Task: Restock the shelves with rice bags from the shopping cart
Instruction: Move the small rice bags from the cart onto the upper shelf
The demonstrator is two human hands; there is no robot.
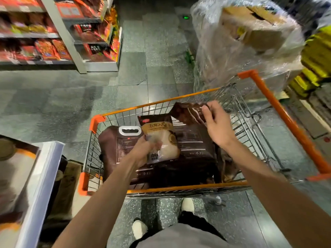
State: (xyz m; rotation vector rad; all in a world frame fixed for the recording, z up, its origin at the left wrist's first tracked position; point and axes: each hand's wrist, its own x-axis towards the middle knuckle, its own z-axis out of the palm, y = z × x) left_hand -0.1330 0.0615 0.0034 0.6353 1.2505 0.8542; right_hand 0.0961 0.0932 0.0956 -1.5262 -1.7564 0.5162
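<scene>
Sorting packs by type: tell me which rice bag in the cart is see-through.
The small tan-topped clear plastic bag gripped by the left hand; the other bags are opaque dark brown.

orange-rimmed cart (279,104), dark brown rice bags (193,140)

Under dim overhead light that glares pale off the floor (136,77) and plastic wrap (211,51), I see my left hand (143,149) and its rice pouch (165,138) smeared by motion blur, the shelves (35,35) soft, the edges bowed.
</scene>
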